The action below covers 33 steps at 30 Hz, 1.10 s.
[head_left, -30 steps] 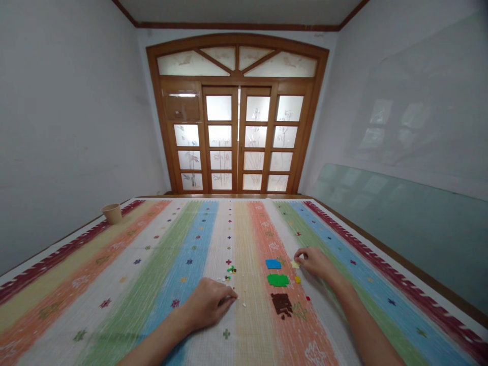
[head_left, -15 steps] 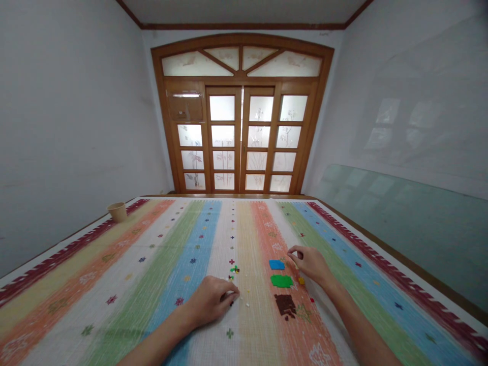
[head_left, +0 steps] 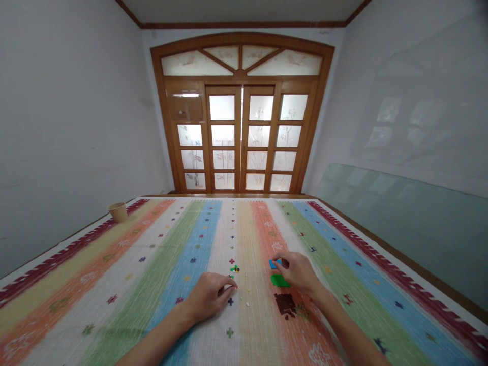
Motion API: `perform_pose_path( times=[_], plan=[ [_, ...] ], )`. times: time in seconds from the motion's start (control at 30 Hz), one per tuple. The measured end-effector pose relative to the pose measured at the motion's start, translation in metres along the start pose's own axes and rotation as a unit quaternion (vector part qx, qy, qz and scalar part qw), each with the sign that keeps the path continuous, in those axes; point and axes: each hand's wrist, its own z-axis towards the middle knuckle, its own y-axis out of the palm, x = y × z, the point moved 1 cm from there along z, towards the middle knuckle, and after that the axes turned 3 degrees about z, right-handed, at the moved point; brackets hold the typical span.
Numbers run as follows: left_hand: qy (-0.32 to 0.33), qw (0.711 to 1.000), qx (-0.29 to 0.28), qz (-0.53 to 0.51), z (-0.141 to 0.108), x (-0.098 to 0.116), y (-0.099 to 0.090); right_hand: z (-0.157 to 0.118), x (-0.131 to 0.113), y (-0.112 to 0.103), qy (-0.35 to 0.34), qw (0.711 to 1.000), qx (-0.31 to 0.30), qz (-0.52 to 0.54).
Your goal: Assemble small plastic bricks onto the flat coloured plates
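Note:
My left hand rests on the cloth left of centre. Its thumb and index finger pinch a tiny red piece that just shows at the fingertips. Beyond it lies a small heap of mixed green, white, yellow and dark pieces. My right hand is closed in a pinch at the patch of small blue pieces; whatever its fingertips hold is hidden. Beneath that hand, a patch of green pieces is partly covered. Nearer to me sits a patch of dark brown pieces, a few of them loose along its front edge.
Striped cloth covers the table. Several tiny white and yellow pieces are scattered between my hands. A tan paper cup stands at the far left edge. Wooden glazed doors are beyond the table, and a pale glass panel is at the right.
My right hand has moved left onto the blue patch, and its arm now hides the yellow and red pieces beside it. My left hand has shifted slightly, and a red tip shows in its fingers.

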Motion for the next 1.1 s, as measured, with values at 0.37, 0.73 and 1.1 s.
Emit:
perform_pose_path(
  times=[0.37,0.73,1.1],
  plan=[
    [0.014,1.000,-0.010,0.013,0.000,0.000,0.000,-0.003,-0.007,0.004,-0.077,0.991,-0.102,0.034],
    [0.015,1.000,-0.018,0.018,0.000,0.000,0.001,-0.004,-0.006,0.003,-0.065,0.983,-0.174,0.013],
    [0.023,0.999,-0.019,0.013,0.000,0.002,-0.001,-0.005,0.001,0.013,-0.098,0.977,-0.175,0.074]
  ],
)
